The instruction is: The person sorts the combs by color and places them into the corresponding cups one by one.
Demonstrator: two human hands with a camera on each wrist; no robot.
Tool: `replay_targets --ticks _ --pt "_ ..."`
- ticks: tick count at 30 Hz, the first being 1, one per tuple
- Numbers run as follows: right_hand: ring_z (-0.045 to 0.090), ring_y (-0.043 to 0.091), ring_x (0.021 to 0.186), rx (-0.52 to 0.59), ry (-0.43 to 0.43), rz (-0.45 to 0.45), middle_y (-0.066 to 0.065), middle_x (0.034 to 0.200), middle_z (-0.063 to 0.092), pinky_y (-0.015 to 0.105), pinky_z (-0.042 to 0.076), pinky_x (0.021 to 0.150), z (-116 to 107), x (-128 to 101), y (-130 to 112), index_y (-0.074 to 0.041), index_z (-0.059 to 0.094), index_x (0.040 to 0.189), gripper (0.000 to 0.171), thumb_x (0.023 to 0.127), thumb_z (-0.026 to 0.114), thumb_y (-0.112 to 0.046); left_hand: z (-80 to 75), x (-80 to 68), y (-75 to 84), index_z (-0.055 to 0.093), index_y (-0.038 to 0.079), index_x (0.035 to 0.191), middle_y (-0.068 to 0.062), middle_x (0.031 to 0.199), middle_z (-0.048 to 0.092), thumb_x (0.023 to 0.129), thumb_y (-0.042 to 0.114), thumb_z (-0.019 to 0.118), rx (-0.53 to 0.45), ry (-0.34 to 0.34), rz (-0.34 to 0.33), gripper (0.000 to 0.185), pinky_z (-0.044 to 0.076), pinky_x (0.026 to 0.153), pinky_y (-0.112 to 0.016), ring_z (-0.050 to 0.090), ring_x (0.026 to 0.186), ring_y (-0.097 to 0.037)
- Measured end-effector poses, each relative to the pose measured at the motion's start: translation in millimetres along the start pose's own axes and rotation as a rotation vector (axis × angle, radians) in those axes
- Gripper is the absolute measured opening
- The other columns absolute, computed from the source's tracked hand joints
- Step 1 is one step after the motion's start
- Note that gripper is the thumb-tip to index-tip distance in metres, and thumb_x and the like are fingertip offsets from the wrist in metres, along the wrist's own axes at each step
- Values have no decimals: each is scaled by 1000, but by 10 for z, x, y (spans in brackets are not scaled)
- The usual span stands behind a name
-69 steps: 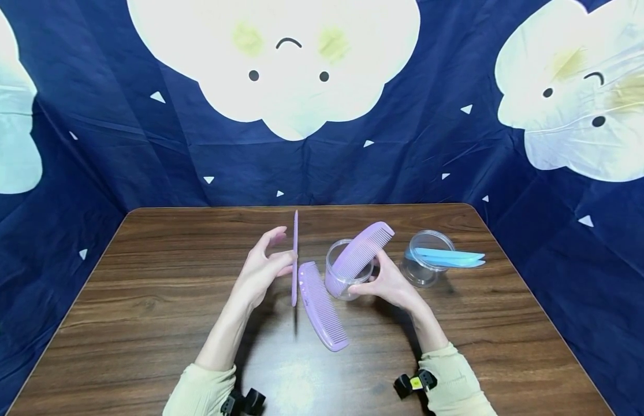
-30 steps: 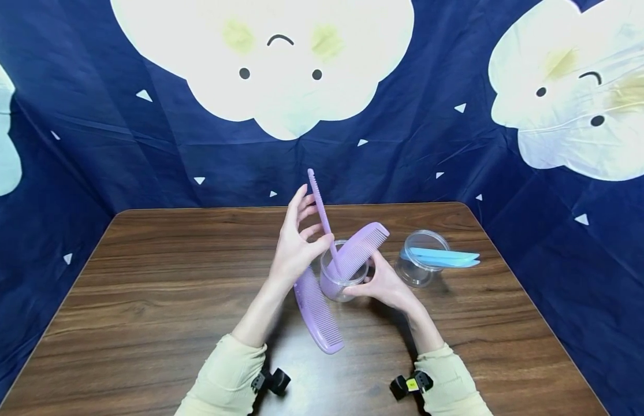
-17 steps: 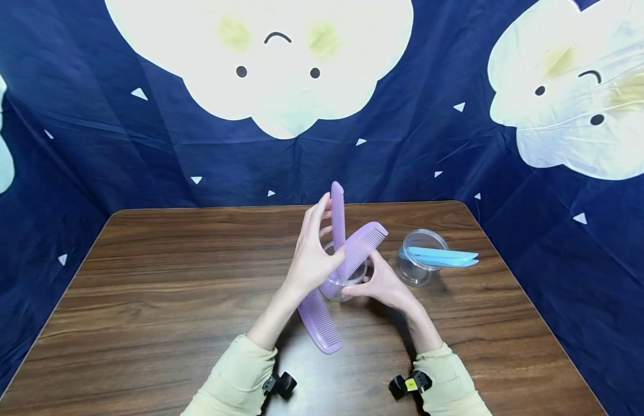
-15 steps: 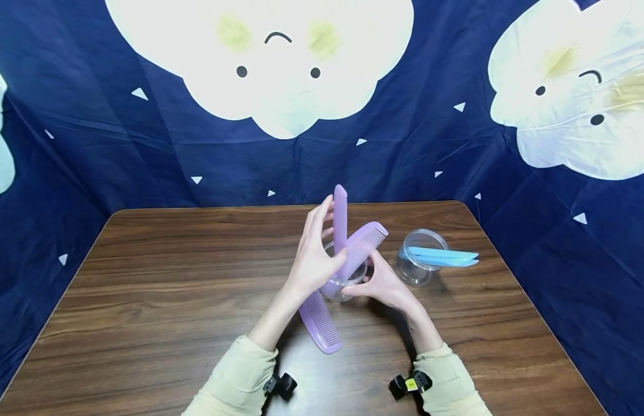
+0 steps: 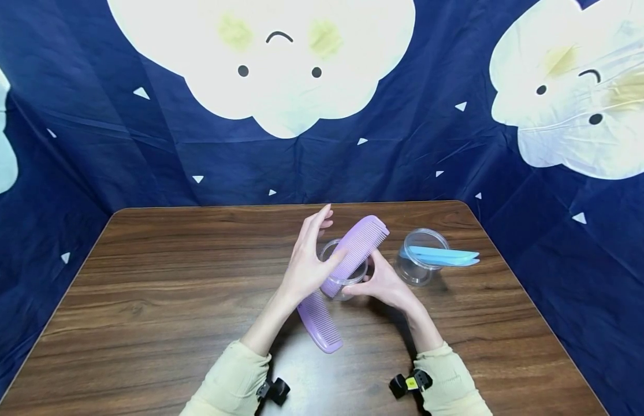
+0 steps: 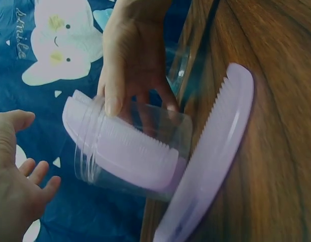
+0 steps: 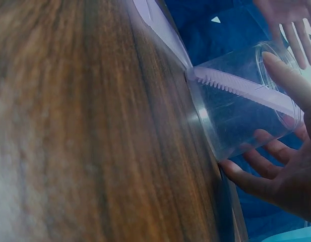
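A clear plastic jar (image 7: 223, 123) stands near the middle of the table, with two purple combs (image 5: 359, 245) leaning together in it, their upper ends past the rim toward the right. My right hand (image 5: 386, 283) grips this jar from its right side, thumb and fingers around the wall. Close over the jar's left side is my left hand (image 5: 308, 263); the left wrist view shows its fingers spread and holding nothing, apart from the combs. Another purple comb (image 6: 215, 146) lies on the table beside the jar, its upper part hidden under my left hand in the head view.
A second clear jar (image 5: 415, 278) stands to the right, with light blue slim flat pieces (image 5: 446, 257) sticking out over its rim. The brown wooden table (image 5: 160, 300) ends in front of a dark blue cloth (image 5: 160, 167) with cloud prints.
My left hand has brought a purple comb from the left over the jar and let it go; it now leans against the other comb inside. The right hand stays on the jar.
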State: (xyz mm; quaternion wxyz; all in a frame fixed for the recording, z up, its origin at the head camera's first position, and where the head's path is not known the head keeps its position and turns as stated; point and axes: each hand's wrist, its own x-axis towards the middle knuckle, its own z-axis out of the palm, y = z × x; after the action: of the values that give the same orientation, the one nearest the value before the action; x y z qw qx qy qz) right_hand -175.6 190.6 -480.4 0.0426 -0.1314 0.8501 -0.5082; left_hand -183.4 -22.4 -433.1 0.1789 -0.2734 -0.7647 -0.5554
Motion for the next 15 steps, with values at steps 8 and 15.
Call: replay_targets --ticks 8,15 --pt "60 24 120 4 -1 -14 11 133 64 39 49 100 8 0 1 -13 46 144 88 71 95 -23 -164 -134 -109 38 18 159 -12 147 53 90 11 76 42 -9 -32 79 45 115 -50 57 133 -30" --pt "60 25 118 14 -4 -1 10 130 65 36 51 95 5 -12 -3 -14 46 143 87 71 95 -22 -293 -255 -169 39 19 158 -9 144 57 90 12 76 100 -68 -83 78 45 113 -53 56 133 -28"
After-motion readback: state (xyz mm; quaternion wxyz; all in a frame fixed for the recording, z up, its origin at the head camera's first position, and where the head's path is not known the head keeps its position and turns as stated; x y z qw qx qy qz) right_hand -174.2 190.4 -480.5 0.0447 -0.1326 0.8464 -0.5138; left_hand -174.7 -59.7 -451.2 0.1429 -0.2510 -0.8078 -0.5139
